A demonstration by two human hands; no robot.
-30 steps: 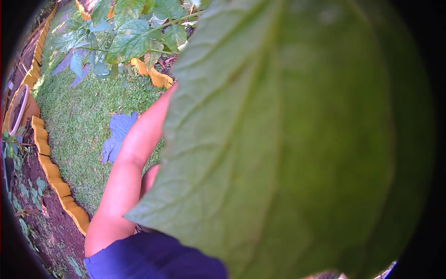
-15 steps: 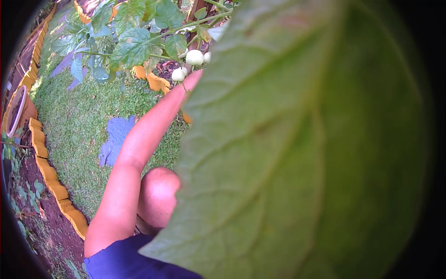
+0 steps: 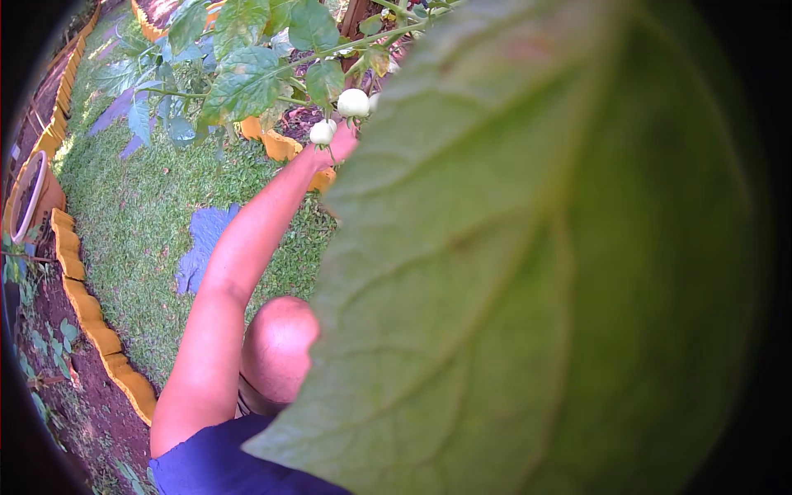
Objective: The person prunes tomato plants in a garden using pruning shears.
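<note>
A large blurred green leaf (image 3: pixel 528 272) fills the centre and right of the head view and hides much behind it. My left arm reaches up across the grass to a plant with pale round fruits. Part of my left hand (image 3: pixel 340 145) shows behind and below one pale fruit (image 3: pixel 353 103) and beside a lower one (image 3: pixel 322 132); its fingers are hidden by the fruits and the large leaf. Leafy stems (image 3: pixel 247 82) spread above the fruits. My right hand is out of sight.
Wavy orange edging (image 3: pixel 99 334) curves down the left side between grass (image 3: pixel 132 223) and dark soil (image 3: pixel 82 412). A pot with a pale rim (image 3: pixel 30 198) stands at far left. A blue-grey patch (image 3: pixel 202 247) lies on the grass. My bare knee (image 3: pixel 280 346) is below.
My left hand has moved slightly down, and more of it now shows below the fruits. The fruits and nearby leaves have shifted a little to the right.
</note>
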